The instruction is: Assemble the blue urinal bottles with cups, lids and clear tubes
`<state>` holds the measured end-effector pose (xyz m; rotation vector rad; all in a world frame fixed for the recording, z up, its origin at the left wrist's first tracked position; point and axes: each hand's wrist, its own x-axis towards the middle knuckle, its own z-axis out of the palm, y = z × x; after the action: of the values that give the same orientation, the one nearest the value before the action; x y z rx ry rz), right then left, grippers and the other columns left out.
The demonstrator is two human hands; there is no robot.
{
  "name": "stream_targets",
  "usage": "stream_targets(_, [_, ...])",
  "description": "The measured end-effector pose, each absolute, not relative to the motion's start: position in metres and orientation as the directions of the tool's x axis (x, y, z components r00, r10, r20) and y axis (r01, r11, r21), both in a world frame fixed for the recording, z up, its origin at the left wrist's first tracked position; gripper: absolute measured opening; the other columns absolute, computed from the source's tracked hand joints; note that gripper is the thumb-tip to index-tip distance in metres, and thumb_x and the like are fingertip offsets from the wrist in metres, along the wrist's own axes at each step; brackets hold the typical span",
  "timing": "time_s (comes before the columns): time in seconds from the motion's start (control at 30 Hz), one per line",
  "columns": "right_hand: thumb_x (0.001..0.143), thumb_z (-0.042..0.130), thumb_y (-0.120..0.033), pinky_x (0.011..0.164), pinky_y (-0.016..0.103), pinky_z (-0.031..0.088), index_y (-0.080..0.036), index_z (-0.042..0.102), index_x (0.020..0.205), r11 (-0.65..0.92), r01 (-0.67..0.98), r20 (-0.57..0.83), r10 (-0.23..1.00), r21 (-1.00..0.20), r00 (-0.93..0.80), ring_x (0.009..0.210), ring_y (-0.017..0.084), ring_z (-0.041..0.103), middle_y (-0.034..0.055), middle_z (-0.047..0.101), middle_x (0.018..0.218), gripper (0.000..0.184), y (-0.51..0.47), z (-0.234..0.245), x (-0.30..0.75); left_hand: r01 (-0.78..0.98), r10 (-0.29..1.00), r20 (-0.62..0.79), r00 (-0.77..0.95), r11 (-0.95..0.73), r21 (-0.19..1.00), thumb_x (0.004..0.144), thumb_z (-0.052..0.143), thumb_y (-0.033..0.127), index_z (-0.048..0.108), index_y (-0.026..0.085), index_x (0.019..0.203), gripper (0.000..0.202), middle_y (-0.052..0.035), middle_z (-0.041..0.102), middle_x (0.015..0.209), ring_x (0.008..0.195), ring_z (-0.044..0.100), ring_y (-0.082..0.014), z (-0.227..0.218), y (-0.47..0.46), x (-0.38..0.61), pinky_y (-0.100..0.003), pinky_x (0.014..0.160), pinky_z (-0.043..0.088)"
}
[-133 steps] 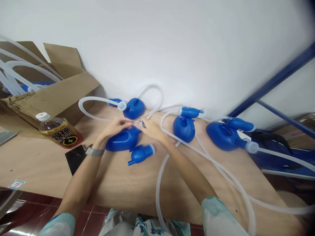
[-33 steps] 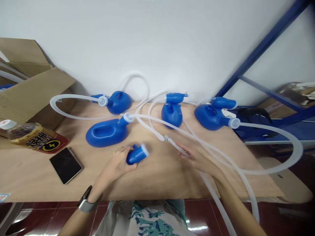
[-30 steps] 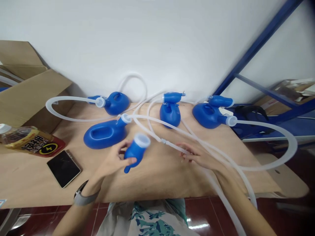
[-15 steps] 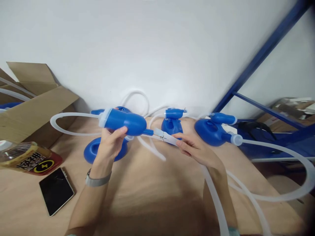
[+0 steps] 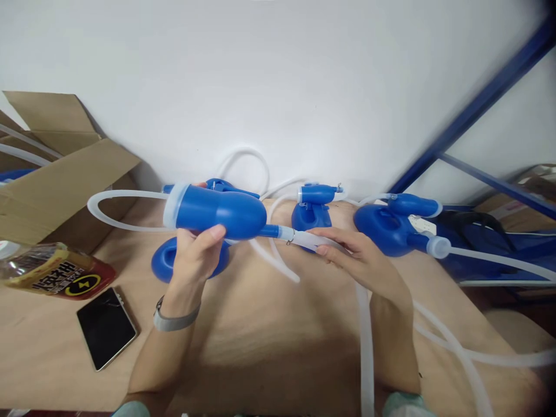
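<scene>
My left hand (image 5: pixel 197 252) is closed around a blue plastic bottle (image 5: pixel 221 209), held sideways above the table. The bottle has a frosted white cap (image 5: pixel 174 206) on its left end and a narrow blue spout (image 5: pixel 271 231) on its right. A pale, translucent tube (image 5: pixel 306 238) meets the spout's tip, with a small metal clip (image 5: pixel 292 236) around it near the joint. Fingers of my right hand (image 5: pixel 347 252) grip this tube just right of the clip. Another length of pale tube (image 5: pixel 125 194) loops out from the cap.
Blue bottle units with tubes stand along the wall, including a middle one (image 5: pixel 311 215) and a right one (image 5: pixel 380 229). On the left are an open cardboard box (image 5: pixel 87 174), a drink bottle (image 5: pixel 61 272) and a phone (image 5: pixel 107 328). A blue metal frame (image 5: pixel 478 121) rises at right.
The tube in my right hand has met the spout, where a gap showed before. My right hand's fingers have stretched along the tube. The whole view has shifted slightly.
</scene>
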<state>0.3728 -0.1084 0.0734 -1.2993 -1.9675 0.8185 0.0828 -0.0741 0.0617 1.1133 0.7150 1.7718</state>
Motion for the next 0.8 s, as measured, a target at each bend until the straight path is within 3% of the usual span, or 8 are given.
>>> stream_targets(0.17, [0.105, 0.055, -0.051, 0.088, 0.039, 0.058, -0.032, 0.070, 0.134, 0.393, 0.615, 0.291, 0.920, -0.684, -0.263, 0.106, 0.027, 0.071, 0.0068, 0.076, 0.122, 0.037, -0.115, 0.072, 0.369, -0.317, 0.912, 0.389, -0.133, -0.411, 0.855, 0.060, 0.099, 0.047, 0.064, 0.031, 0.131, 0.080, -0.0050, 0.073, 0.120, 0.109, 0.073, -0.0282, 0.049, -0.069, 0.083, -0.038, 0.089, 0.064])
stream_targets(0.27, [0.108, 0.040, -0.060, 0.071, 0.034, 0.054, -0.029, 0.069, 0.127, 0.369, 0.579, 0.261, 0.928, -0.727, -0.264, 0.080, 0.023, 0.067, 0.0044, 0.072, 0.090, 0.046, -0.116, 0.072, 0.366, -0.104, 0.898, 0.438, -0.052, -0.441, 0.892, 0.057, 0.101, 0.043, 0.067, 0.026, 0.124, 0.078, -0.0073, 0.071, 0.124, 0.113, 0.071, -0.0310, 0.045, -0.066, 0.069, -0.040, 0.094, 0.062])
stream_targets(0.33, [0.108, 0.030, -0.066, 0.058, 0.031, 0.044, -0.026, 0.069, 0.108, 0.337, 0.545, 0.207, 0.936, -0.768, -0.286, 0.061, 0.018, 0.054, -0.0008, 0.057, 0.068, 0.055, -0.116, 0.071, 0.362, 0.063, 0.883, 0.468, 0.039, -0.470, 0.880, 0.051, 0.104, 0.039, 0.069, 0.024, 0.122, 0.080, -0.0079, 0.070, 0.127, 0.114, 0.069, -0.0322, 0.045, -0.065, 0.060, -0.041, 0.095, 0.061])
stream_targets(0.47, [0.110, 0.030, -0.063, 0.054, 0.029, 0.034, -0.023, 0.057, 0.076, 0.266, 0.538, 0.155, 0.958, -0.799, -0.243, 0.055, 0.014, 0.044, -0.0032, 0.044, 0.060, 0.059, -0.112, 0.068, 0.354, 0.221, 0.880, 0.451, 0.149, -0.474, 0.852, 0.056, 0.102, 0.039, 0.070, 0.025, 0.124, 0.076, -0.0064, 0.070, 0.120, 0.105, 0.070, -0.0296, 0.051, -0.066, 0.053, -0.041, 0.091, 0.062])
stream_targets(0.57, [0.110, 0.037, -0.055, 0.056, 0.029, 0.032, -0.023, 0.054, 0.070, 0.309, 0.532, 0.193, 0.945, -0.788, -0.263, 0.055, 0.014, 0.043, -0.0032, 0.044, 0.059, 0.054, -0.110, 0.069, 0.350, 0.302, 0.855, 0.505, 0.117, -0.515, 0.802, 0.055, 0.102, 0.040, 0.072, 0.027, 0.125, 0.078, -0.0081, 0.066, 0.129, 0.123, 0.063, -0.0351, 0.055, -0.068, 0.052, -0.050, 0.107, 0.056])
stream_targets(0.63, [0.109, 0.041, -0.051, 0.057, 0.029, 0.031, -0.023, 0.053, 0.069, 0.368, 0.541, 0.242, 0.925, -0.756, -0.292, 0.055, 0.013, 0.043, -0.0037, 0.044, 0.059, 0.051, -0.111, 0.071, 0.350, 0.285, 0.822, 0.558, 0.110, -0.564, 0.775, 0.050, 0.104, 0.042, 0.069, 0.030, 0.134, 0.092, -0.0086, 0.061, 0.142, 0.135, 0.056, -0.0385, 0.057, -0.070, 0.052, -0.053, 0.117, 0.048])
stream_targets(0.7, [0.108, 0.044, -0.049, 0.058, 0.029, 0.032, -0.023, 0.054, 0.069, 0.431, 0.559, 0.299, 0.900, -0.708, -0.316, 0.054, 0.012, 0.044, -0.0039, 0.046, 0.059, 0.048, -0.113, 0.073, 0.350, 0.133, 0.801, 0.583, 0.135, -0.598, 0.791, 0.049, 0.103, 0.051, 0.066, 0.033, 0.139, 0.099, -0.0088, 0.060, 0.146, 0.137, 0.056, -0.0407, 0.058, -0.072, 0.056, -0.054, 0.117, 0.049])
stream_targets(0.8, [0.108, 0.044, -0.049, 0.059, 0.029, 0.036, -0.023, 0.064, 0.078, 0.517, 0.596, 0.386, 0.856, -0.614, -0.344, 0.053, 0.013, 0.047, -0.0027, 0.052, 0.058, 0.044, -0.116, 0.071, 0.351, -0.149, 0.790, 0.608, 0.072, -0.595, 0.790, 0.058, 0.097, 0.057, 0.073, 0.030, 0.123, 0.074, -0.0092, 0.067, 0.138, 0.139, 0.056, -0.0427, 0.059, -0.076, 0.070, -0.054, 0.113, 0.052])
